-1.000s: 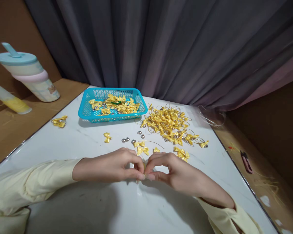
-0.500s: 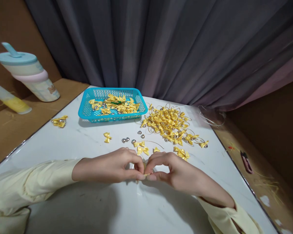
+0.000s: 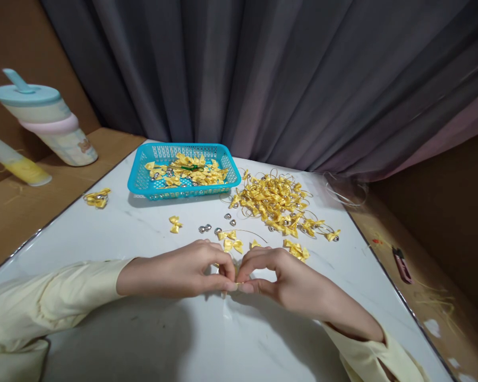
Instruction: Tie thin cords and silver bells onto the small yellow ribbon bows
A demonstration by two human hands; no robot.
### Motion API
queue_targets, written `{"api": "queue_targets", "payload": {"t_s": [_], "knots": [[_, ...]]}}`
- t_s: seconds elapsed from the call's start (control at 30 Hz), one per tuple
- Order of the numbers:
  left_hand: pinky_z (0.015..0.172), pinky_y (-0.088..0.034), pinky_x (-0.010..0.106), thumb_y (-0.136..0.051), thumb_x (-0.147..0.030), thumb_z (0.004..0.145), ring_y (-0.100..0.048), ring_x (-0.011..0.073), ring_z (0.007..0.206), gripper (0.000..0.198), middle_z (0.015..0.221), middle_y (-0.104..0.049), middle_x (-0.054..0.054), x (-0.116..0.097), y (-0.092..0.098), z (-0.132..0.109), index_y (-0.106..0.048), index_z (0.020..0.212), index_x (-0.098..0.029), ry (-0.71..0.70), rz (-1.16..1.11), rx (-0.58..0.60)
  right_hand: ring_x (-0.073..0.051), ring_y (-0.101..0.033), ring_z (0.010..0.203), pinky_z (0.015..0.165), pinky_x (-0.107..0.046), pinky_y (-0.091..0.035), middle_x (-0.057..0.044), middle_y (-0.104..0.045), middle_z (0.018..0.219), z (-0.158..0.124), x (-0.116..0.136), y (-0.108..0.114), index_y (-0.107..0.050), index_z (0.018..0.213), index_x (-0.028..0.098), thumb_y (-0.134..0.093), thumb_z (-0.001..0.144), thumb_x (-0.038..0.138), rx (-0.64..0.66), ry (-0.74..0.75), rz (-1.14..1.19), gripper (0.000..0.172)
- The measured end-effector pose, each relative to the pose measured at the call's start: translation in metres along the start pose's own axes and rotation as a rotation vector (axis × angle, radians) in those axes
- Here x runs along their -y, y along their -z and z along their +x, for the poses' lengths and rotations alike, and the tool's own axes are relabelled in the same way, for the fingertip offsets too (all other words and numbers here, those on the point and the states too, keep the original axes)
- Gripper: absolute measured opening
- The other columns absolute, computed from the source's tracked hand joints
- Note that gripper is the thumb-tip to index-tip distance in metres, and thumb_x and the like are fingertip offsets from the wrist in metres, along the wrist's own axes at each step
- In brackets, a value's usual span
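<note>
My left hand [image 3: 201,268] and my right hand [image 3: 273,273] meet at the front of the white table [image 3: 143,329], thumbs and forefingers pinched almost tip to tip. Between them runs a short bit of thin gold cord [image 3: 239,283]; most of it is hidden by the fingers. Just beyond the hands lie yellow ribbon bows [image 3: 233,244], one with a loose gold cord [image 3: 250,232] trailing right. More bows [image 3: 297,249] lie behind my right hand. Small silver heart-shaped pieces [image 3: 204,228] are scattered behind my left hand.
A blue plastic basket [image 3: 133,180] holds bows and silver pieces at the back. Right of it is a heap of corded bows [image 3: 276,201]. A tumbler [image 3: 51,122] and a spool of yellow thread [image 3: 19,162] stand left; a box cutter [image 3: 401,264] lies right.
The two hands have drawn slightly closer at the fingertips, and less of the gold cord shows between them. Everything else stays where it was.
</note>
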State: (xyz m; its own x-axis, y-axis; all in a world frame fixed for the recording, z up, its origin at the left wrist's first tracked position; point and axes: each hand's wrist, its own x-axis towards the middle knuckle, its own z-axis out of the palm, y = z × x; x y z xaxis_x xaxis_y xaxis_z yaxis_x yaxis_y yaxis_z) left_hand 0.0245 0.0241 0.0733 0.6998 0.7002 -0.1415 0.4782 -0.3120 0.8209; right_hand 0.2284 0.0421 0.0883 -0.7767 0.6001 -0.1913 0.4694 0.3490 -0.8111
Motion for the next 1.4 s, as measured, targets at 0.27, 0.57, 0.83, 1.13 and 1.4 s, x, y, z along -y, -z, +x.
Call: {"api": "queue_targets", "payload": {"t_s": [0.27,0.57,0.83,1.13,1.4], "knots": [[0.075,-0.037,0.021,-0.055,-0.029,0.085,-0.055,0.0121,0.079,0.014,0.080,-0.063,-0.001,-0.001,0.001,0.001,-0.064,0.082,-0.019,0.004,0.010,0.008,-0.012,-0.058,0.079,0.076,-0.023,-0.043,-0.004,-0.067,0.082,0.001,0.000,0.000,-0.068,0.080,0.011,-0.058,0.076,0.003,0.011,0.005,0.007,0.014],[0.076,-0.036,0.022,-0.055,-0.029,0.085,-0.055,0.0129,0.080,0.014,0.079,-0.063,-0.001,0.001,0.000,0.001,-0.064,0.082,-0.019,-0.008,0.038,0.015,-0.013,-0.058,0.080,0.077,-0.024,-0.043,-0.005,-0.067,0.083,0.001,-0.001,0.000,-0.069,0.082,0.012,-0.058,0.078,0.006,0.026,0.009,0.007,0.013],[0.076,-0.037,0.023,-0.054,-0.029,0.085,-0.055,0.0139,0.080,0.016,0.078,-0.063,0.000,-0.001,0.000,0.001,-0.065,0.080,-0.018,0.000,0.054,0.017,-0.013,-0.058,0.077,0.074,-0.023,-0.043,-0.003,-0.067,0.081,0.000,0.001,-0.003,-0.067,0.079,0.014,-0.056,0.078,0.005,0.011,0.004,-0.029,0.014],[0.079,-0.039,0.023,-0.055,-0.031,0.085,-0.056,0.0144,0.087,0.015,0.093,-0.063,0.001,0.002,0.007,0.002,-0.062,0.091,-0.019,-0.005,-0.042,-0.031,-0.014,-0.057,0.077,0.072,-0.024,-0.042,-0.003,-0.065,0.083,-0.005,0.008,-0.004,-0.064,0.078,0.016,-0.052,0.080,0.005,-0.104,-0.034,-0.093,0.017],[0.081,-0.035,0.032,-0.048,-0.031,0.089,-0.048,0.0217,0.094,0.016,0.099,-0.054,0.005,0.021,-0.002,0.005,-0.052,0.096,-0.017,0.147,0.298,-0.095,-0.014,-0.057,0.078,0.072,-0.024,-0.042,-0.004,-0.065,0.085,-0.009,0.006,0.011,-0.063,0.077,0.016,-0.050,0.082,0.009,-0.195,-0.081,-0.120,0.015]]}}
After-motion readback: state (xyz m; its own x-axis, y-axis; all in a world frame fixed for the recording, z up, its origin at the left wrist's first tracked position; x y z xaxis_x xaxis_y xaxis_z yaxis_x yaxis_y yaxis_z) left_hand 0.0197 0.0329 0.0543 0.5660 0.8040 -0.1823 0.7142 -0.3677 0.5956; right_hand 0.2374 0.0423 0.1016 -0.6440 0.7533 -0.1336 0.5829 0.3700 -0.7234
